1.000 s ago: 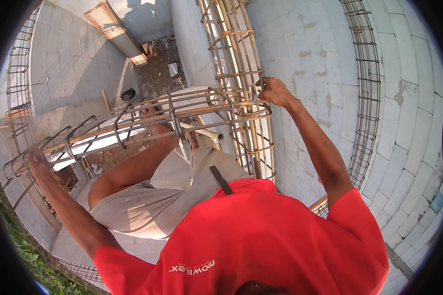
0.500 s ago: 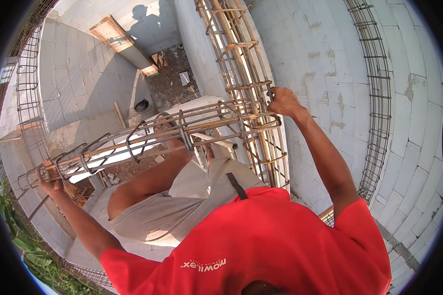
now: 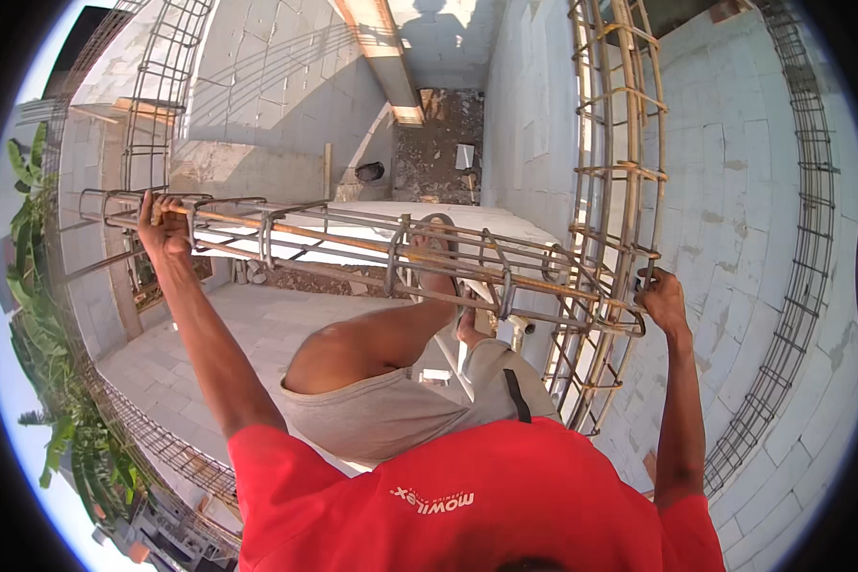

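A long rebar cage (image 3: pixel 353 243), rusty bars tied inside bent stirrups, lies crosswise before me. My left hand (image 3: pixel 165 227) is closed around bars close to its left end. The cage's right end meets a second rebar cage (image 3: pixel 629 105), which runs away from me along the wall top. Beside that junction is my right hand (image 3: pixel 663 301), fingers curled at the second cage's right edge, near a stirrup corner. What the right fingers grip is too small to make out. My bent leg (image 3: pixel 362 348) and sandalled foot (image 3: pixel 436 238) show below and behind the crosswise cage.
Pale block walls (image 3: pixel 725 191) enclose the space, with a dirt floor (image 3: pixel 439 133) far below. A wooden plank frame (image 3: pixel 381 57) leans at the back. More rebar cages (image 3: pixel 801 248) run along the right wall and the left side. Green plants (image 3: pixel 33 276) grow outside at left.
The view has turned, so both cages appear rotated and shifted right. My left hand still holds the crosswise cage. My right hand sits slightly closer to the junction.
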### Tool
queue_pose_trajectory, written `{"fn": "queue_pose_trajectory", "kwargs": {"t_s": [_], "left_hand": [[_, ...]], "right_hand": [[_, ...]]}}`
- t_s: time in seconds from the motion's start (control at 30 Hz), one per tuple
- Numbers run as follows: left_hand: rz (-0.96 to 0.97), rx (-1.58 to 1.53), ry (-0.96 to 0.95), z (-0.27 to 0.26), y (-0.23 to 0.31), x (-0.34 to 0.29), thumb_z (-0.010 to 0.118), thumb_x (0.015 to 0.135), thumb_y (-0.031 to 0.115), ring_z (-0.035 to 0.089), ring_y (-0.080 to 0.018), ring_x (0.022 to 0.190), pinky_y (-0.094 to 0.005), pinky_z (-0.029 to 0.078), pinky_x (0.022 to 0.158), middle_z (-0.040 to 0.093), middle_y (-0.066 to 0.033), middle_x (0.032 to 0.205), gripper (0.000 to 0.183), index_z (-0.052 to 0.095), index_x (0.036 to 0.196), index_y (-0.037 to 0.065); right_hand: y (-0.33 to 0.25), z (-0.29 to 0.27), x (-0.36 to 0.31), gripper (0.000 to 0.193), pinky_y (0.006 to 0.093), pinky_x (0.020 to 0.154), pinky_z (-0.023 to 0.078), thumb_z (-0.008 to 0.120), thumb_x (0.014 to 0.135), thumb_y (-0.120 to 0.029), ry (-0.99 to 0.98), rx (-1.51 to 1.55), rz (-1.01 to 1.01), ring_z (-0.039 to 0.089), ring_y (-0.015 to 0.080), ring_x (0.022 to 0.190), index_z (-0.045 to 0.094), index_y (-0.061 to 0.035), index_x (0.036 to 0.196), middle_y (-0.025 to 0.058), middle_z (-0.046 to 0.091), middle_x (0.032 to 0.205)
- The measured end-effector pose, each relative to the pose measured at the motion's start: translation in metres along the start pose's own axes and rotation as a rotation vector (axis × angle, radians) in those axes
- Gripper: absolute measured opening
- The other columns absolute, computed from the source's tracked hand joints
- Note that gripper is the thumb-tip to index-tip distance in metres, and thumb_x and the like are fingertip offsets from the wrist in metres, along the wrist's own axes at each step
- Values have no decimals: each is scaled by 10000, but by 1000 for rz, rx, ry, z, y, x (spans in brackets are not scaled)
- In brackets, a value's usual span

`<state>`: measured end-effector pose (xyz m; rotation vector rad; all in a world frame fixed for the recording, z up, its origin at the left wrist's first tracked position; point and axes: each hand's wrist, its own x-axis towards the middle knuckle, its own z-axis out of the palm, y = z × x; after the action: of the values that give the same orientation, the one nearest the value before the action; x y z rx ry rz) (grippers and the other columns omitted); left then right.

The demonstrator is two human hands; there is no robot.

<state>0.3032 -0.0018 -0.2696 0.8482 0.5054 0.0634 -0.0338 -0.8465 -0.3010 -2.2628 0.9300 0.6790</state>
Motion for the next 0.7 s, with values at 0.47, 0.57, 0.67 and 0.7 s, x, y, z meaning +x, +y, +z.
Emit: {"fn": "queue_pose_trajectory", "kwargs": {"t_s": [0.47, 0.57, 0.67, 0.7], "left_hand": [[299, 32, 111, 133, 33, -115, 654, 1002, 56, 579, -164, 634, -333, 560, 564, 569, -50, 757, 97, 601, 991, -25], [386, 71, -131, 132, 62, -138, 644, 1020, 40, 554, -189, 673, -353, 512, 630, 537, -51, 747, 131, 572, 918, -1], [332, -61, -216, 136, 110, -162, 546, 1027, -40, 445, -213, 775, -379, 449, 725, 456, -88, 865, 82, 525, 949, -20], [306, -78, -311, 142, 127, -168, 494, 1006, -88, 395, -232, 805, -410, 402, 748, 379, -98, 882, 62, 498, 985, -30]], "right_hand": [[33, 3, 29, 531, 393, 783, 596, 730, 662, -22, -50, -6, -194, 762, 296, 836, 723, 110, 1176, 235, 760, 898], [34, 0, 19, 574, 357, 762, 581, 703, 690, -36, -117, 172, -117, 741, 246, 829, 677, 125, 1241, 190, 750, 879], [41, -3, 12, 537, 343, 722, 522, 683, 743, -58, -143, 317, -164, 637, 173, 780, 681, 104, 1255, 99, 696, 868], [42, -3, 12, 443, 329, 633, 487, 661, 776, -78, -108, 223, -189, 617, 142, 710, 704, 88, 1185, 77, 689, 796]]}}
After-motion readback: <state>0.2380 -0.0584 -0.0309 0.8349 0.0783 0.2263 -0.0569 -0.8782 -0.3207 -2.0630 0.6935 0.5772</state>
